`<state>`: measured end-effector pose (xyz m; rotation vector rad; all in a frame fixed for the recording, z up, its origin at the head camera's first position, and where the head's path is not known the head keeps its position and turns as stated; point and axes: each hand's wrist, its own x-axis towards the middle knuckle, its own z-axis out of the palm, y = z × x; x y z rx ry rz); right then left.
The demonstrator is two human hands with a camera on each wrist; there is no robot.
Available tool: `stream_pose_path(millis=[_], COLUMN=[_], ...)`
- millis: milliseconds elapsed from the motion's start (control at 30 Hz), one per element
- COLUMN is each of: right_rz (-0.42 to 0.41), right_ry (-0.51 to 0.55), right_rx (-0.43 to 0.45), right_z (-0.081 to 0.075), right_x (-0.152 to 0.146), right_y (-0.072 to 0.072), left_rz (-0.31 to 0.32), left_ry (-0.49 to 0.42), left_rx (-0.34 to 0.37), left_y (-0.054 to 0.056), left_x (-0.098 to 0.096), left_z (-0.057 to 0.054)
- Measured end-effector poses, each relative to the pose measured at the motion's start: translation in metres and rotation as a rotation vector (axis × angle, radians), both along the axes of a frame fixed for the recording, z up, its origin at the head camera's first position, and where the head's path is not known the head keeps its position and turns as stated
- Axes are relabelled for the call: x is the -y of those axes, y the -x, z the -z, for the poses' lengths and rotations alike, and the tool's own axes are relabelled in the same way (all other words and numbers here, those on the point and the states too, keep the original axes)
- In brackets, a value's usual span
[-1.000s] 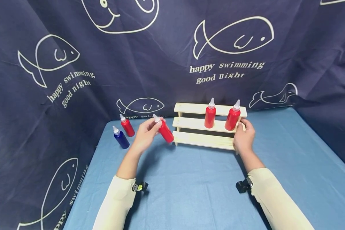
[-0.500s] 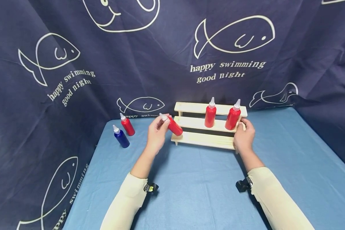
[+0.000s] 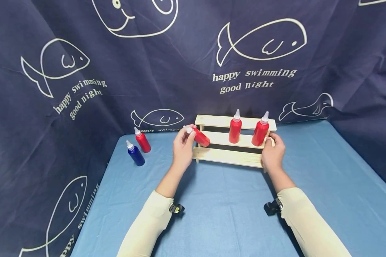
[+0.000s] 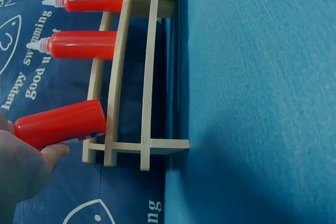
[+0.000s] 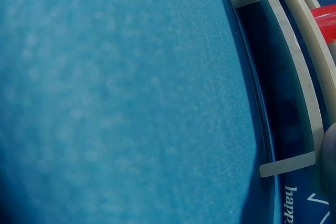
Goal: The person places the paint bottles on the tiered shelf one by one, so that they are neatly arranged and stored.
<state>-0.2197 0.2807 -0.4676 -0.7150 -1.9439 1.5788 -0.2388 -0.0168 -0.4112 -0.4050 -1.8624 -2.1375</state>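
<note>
In the head view my left hand grips a red squeeze bottle near its white nozzle. The bottle leans, its base toward the left end of the middle shelf on a three-step wooden rack. From the left wrist, the held bottle has its base close to that shelf's edge; whether they touch I cannot tell. My right hand holds the rack's right end. Two more red bottles, one near the centre and one at the right, stand upright on the middle shelf.
On the left of the blue cloth-covered table stand a blue squeeze bottle and another red bottle. A dark blue curtain with fish drawings hangs behind the rack and along the sides.
My left hand has carried the red bottle rightward and slightly up, from beside the rack to the left end of its middle shelf. My right hand stays on the rack.
</note>
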Motion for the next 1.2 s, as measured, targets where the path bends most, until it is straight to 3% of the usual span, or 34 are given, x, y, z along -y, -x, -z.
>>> stream_pose_path(millis=[300, 600, 867, 1200], right_rz=[0.002, 0.005, -0.006, 0.015], right_ry=[0.029, 0.028, -0.022, 0.053], right_rx=[-0.015, -0.029, -0.037, -0.038], right_z=[-0.001, -0.002, -0.002, 0.001], right_x=[0.001, 0.002, 0.000, 0.004], right_y=[0.001, -0.002, 0.000, 0.002], left_rz=[0.025, 0.029, -0.017, -0.023], left_ry=[0.039, 0.244, 0.446, 0.573], left_rx=[-0.080, -0.055, -0.121, -0.111], left_y=[0.006, 0.009, 0.016, 0.023], left_x=[-0.009, -0.017, -0.023, -0.029], left_z=[0.001, -0.005, -0.011, -0.016])
